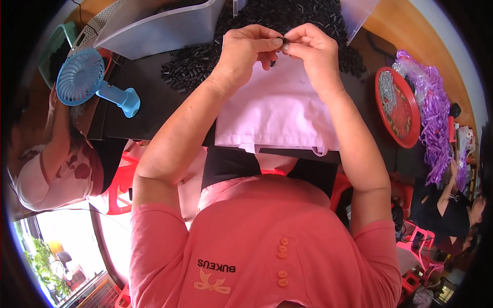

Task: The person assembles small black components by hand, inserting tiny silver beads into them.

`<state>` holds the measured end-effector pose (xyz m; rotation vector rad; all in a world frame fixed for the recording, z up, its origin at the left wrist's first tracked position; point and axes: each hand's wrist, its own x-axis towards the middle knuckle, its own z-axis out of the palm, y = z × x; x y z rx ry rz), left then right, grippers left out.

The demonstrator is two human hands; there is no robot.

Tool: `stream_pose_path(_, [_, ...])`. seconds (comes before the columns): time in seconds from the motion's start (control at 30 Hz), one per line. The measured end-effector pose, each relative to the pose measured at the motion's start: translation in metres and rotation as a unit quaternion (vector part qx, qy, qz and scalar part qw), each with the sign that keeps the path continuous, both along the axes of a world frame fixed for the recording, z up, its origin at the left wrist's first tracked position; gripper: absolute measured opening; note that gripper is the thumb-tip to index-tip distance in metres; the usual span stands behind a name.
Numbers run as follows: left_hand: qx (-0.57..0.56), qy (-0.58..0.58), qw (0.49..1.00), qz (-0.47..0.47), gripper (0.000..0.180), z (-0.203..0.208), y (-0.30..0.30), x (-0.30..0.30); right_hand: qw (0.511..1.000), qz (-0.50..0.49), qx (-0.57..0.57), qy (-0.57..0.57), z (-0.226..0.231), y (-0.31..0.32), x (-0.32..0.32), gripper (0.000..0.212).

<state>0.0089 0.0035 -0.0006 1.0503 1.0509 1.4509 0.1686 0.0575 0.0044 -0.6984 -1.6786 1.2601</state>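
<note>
My left hand (247, 50) and my right hand (316, 51) meet fingertip to fingertip over the far edge of a lilac cloth (280, 113). Between the pinched fingers of both is a small dark piece (284, 40), mostly covered; its exact kind I cannot make out. Just beyond my hands spreads a heap of short black tube-like pieces (287, 14), reaching out to either side. The cloth, with strap-like loops at its near edge, lies on the dark table and hangs slightly over the front.
A translucent plastic bin (159, 33) stands at the far left, near a blue fan (82, 77). On the right sits a red dish (408, 120) with small silvery parts, beside purple strips (434, 102). Other people (56, 164) sit at both sides, among red stools (120, 190).
</note>
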Motion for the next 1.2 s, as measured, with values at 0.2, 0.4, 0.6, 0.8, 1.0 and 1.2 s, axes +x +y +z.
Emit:
stream_pose_path(0.2, [-0.019,-0.091,0.994,-0.053,0.017,-0.006,0.002,-0.003,0.997,-0.018,0.07,0.029,-0.002,-0.005,-0.003,0.011])
stream_pose_path(0.4, [-0.008,-0.03,0.999,-0.012,0.015,-0.007,0.001,0.002,0.99,-0.045,0.131,-0.029,0.001,0.006,0.004,0.013])
stream_pose_path(0.6, [0.011,0.055,0.998,0.014,0.015,-0.002,-0.002,0.006,0.992,0.007,0.09,-0.088,0.006,0.004,0.008,0.017])
stream_pose_path(0.8, [0.021,0.073,0.997,0.0,0.015,0.001,-0.005,0.007,0.975,0.02,0.161,-0.15,0.01,0.008,0.015,0.015])
stream_pose_path(1.0, [0.033,0.092,0.995,-0.002,0.013,0.0,-0.005,0.006,0.982,0.052,0.113,-0.141,0.019,0.004,0.018,0.012])
stream_pose_path(1.2, [0.028,0.108,0.994,0.001,0.011,0.0,-0.005,0.007,0.985,0.07,0.099,-0.126,0.019,0.003,0.018,0.012])
